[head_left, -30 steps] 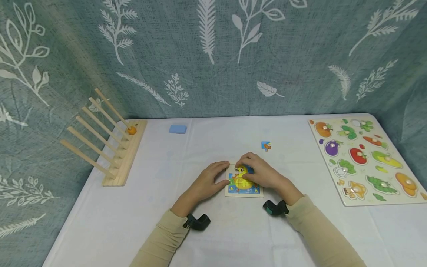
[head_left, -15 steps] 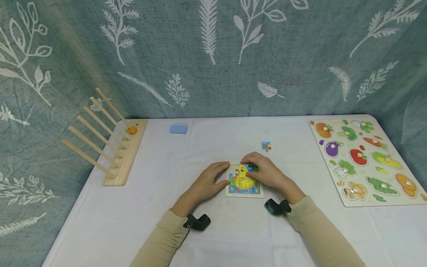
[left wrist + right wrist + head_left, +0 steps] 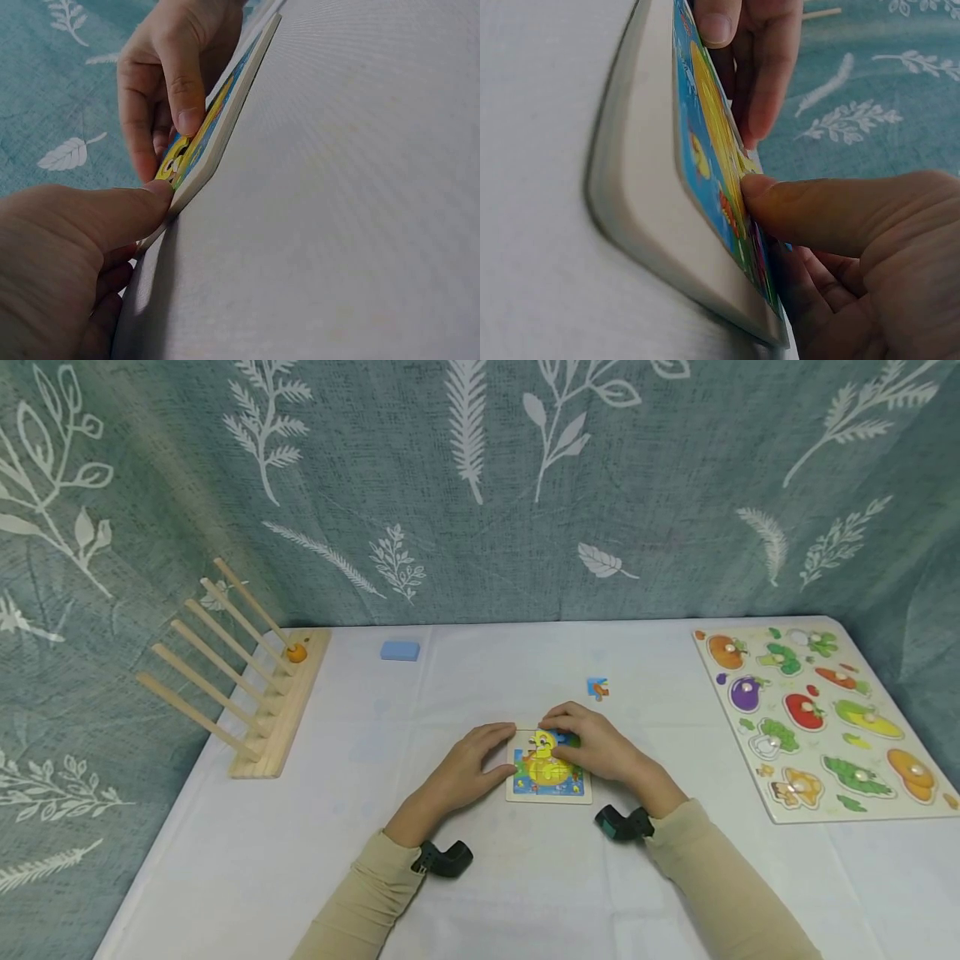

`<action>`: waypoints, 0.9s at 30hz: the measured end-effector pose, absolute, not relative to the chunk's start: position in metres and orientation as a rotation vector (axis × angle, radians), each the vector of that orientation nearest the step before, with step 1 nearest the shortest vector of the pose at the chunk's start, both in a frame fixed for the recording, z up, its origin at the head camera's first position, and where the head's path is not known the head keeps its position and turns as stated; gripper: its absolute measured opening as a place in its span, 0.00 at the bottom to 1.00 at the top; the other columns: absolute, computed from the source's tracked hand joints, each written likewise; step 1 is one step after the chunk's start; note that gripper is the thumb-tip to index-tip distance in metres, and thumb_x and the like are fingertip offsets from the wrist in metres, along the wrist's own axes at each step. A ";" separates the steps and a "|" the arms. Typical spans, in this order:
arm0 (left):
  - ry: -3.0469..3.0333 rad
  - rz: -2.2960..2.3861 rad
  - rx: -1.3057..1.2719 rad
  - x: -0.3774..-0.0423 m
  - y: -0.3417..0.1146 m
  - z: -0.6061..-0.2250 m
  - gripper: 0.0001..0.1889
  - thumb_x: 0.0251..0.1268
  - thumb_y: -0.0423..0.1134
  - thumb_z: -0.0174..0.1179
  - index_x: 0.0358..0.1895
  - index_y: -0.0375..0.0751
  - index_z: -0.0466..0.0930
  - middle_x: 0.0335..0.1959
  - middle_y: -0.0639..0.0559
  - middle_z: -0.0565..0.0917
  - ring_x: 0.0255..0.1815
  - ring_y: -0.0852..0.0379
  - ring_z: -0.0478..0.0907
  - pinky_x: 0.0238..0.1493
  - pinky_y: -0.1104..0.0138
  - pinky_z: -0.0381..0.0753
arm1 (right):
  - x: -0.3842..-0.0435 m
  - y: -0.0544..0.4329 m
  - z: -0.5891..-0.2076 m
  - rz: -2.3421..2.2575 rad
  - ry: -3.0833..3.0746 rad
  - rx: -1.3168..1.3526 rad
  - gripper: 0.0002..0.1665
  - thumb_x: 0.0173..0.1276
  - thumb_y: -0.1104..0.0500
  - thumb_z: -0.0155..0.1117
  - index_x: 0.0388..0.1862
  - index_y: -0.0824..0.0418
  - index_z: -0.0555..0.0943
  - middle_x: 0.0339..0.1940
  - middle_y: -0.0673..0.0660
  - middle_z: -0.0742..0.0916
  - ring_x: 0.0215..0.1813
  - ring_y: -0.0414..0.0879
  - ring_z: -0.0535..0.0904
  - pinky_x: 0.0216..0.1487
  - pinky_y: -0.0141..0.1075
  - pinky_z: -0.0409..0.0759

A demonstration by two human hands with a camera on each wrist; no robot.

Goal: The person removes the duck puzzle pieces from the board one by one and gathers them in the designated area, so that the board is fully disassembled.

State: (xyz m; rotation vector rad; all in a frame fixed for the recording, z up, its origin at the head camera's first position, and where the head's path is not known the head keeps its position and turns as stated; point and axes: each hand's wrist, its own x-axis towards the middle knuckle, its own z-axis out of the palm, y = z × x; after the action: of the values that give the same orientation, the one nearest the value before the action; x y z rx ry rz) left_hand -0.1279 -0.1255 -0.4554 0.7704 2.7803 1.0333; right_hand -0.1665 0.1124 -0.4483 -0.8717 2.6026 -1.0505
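Note:
A small jigsaw puzzle board (image 3: 547, 799) with a yellow duck picture lies on the white cloth. My left hand (image 3: 468, 770) holds its left side, thumb at the near part of the edge and fingers at the far corner. Over the upper right of the board, my right hand (image 3: 592, 745) pinches a puzzle piece (image 3: 564, 739), mostly covered by the fingers. In the left wrist view the right thumb (image 3: 186, 105) rests on the picture, near the duck's eye. Bare wood shows at the upper left of the board. A loose puzzle piece (image 3: 597, 688) lies beyond the right hand.
On the left stands a wooden rack with slanted pegs (image 3: 281, 727) and an orange bead (image 3: 297, 653). A blue block (image 3: 400, 650) lies near the back edge. A vegetable peg puzzle (image 3: 813, 760) fills the right side. A patterned green curtain (image 3: 480, 552) hangs behind.
My right hand has shifted slightly right across the board, uncovering more of the duck's head. Over the last half second it has stayed about still. The left hand has kept its place.

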 end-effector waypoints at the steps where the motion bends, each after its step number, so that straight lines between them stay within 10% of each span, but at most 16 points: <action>1: 2.780 1.034 0.772 -0.128 -0.126 -0.455 0.29 0.63 0.41 0.62 0.66 0.36 0.68 0.66 0.43 0.71 0.69 0.45 0.65 0.69 0.53 0.67 | -0.167 0.113 -0.448 -1.050 2.601 -0.873 0.23 0.64 0.60 0.65 0.58 0.63 0.78 0.58 0.58 0.77 0.62 0.54 0.73 0.63 0.49 0.74; 27: 2.786 1.055 0.778 -0.127 -0.125 -0.456 0.29 0.61 0.41 0.63 0.65 0.35 0.69 0.65 0.42 0.72 0.68 0.45 0.66 0.69 0.53 0.66 | -0.175 0.131 -0.437 -1.111 2.715 -0.733 0.20 0.66 0.64 0.62 0.58 0.64 0.78 0.61 0.61 0.77 0.66 0.58 0.70 0.67 0.53 0.69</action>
State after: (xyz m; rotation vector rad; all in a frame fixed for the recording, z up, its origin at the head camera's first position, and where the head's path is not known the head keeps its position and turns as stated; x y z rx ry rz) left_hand -0.1274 -0.1253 -0.4559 0.7784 2.7861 1.0548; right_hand -0.1751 0.1314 -0.4366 -0.7330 2.7151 -1.1108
